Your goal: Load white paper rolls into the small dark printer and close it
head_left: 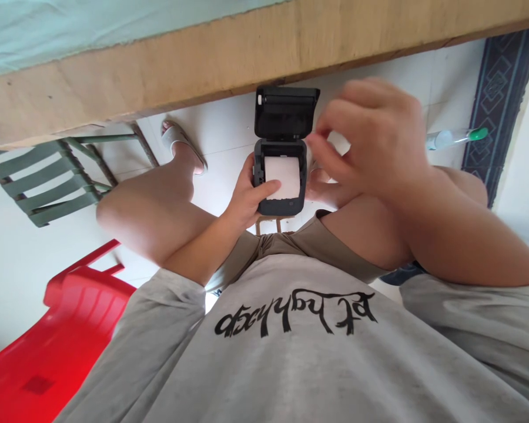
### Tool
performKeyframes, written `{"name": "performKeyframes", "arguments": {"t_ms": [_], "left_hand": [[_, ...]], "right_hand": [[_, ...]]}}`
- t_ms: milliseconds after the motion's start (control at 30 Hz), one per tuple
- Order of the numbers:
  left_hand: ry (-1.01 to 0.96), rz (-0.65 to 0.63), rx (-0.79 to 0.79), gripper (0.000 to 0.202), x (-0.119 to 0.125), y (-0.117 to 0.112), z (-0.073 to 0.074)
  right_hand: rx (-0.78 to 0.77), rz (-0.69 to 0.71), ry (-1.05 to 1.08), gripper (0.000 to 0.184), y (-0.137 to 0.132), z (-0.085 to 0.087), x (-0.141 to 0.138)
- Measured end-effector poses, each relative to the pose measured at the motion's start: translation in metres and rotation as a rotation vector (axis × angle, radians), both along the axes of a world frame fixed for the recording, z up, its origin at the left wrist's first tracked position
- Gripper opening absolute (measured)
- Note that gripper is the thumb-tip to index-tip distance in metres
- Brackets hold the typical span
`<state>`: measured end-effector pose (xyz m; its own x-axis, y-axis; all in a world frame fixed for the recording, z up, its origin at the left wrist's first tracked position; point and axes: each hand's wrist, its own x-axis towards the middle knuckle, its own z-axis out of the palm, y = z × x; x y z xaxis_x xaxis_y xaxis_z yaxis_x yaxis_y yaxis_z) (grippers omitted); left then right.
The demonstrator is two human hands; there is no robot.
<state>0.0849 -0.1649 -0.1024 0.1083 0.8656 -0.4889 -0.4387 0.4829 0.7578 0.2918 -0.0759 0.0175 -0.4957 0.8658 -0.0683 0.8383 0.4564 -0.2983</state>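
Black label printer (283, 145) held above my lap, just below the wooden edge (247, 59) that bears a pale green cloth (92, 23). Lid (284, 117) swung open on the far side; white paper roll (287, 170) seated in the bay. My left hand (249, 197) grips the printer's left side, thumb laid across the paper. My right hand (370, 132) is raised just beside the lid, blurred, fingers curled, thumb and forefinger toward the hinge; I cannot tell whether they pinch anything. Floor, right: clear bottle (452, 139) with green cap, lying down. Left: red chair (70, 329), slatted green chair (39, 182).
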Motion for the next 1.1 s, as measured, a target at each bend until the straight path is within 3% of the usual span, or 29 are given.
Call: {"name": "performKeyframes", "arguments": {"t_ms": [100,167,233,333,467,633,833,967,1100], "left_hand": [[-0.006,-0.020,0.051,0.096,0.001,-0.002,-0.002],[-0.006,-0.030,0.052,0.099,0.003,-0.003,0.003],[-0.012,-0.043,0.027,0.101,0.005,-0.004,0.009],[-0.032,-0.041,-0.018,0.106,0.006,-0.003,0.015],[-0.039,-0.054,-0.020,0.110,0.005,-0.004,0.015],[-0.064,0.039,-0.026,0.093,0.004,-0.003,0.019],[-0.004,0.076,-0.051,0.074,0.003,-0.002,0.021],[0.013,0.103,-0.031,0.074,0.000,0.001,0.023],[-0.067,0.080,-0.120,0.062,0.002,0.005,0.028]], "right_hand": [[-0.077,-0.102,-0.010,0.048,0.008,0.001,0.014],[-0.201,-0.099,0.055,0.065,0.010,0.002,0.017],[-0.297,-0.056,0.160,0.069,0.008,0.005,0.017],[-0.320,-0.036,0.260,0.056,0.004,0.011,0.011],[-0.349,-0.027,0.149,0.045,0.004,0.004,0.006],[-0.552,0.064,0.102,0.081,0.003,-0.019,-0.007],[-0.571,0.102,0.256,0.078,-0.003,-0.027,-0.020],[-0.497,0.116,0.217,0.079,-0.003,-0.027,-0.022],[-0.534,0.122,0.149,0.079,0.002,-0.028,-0.023]]}}
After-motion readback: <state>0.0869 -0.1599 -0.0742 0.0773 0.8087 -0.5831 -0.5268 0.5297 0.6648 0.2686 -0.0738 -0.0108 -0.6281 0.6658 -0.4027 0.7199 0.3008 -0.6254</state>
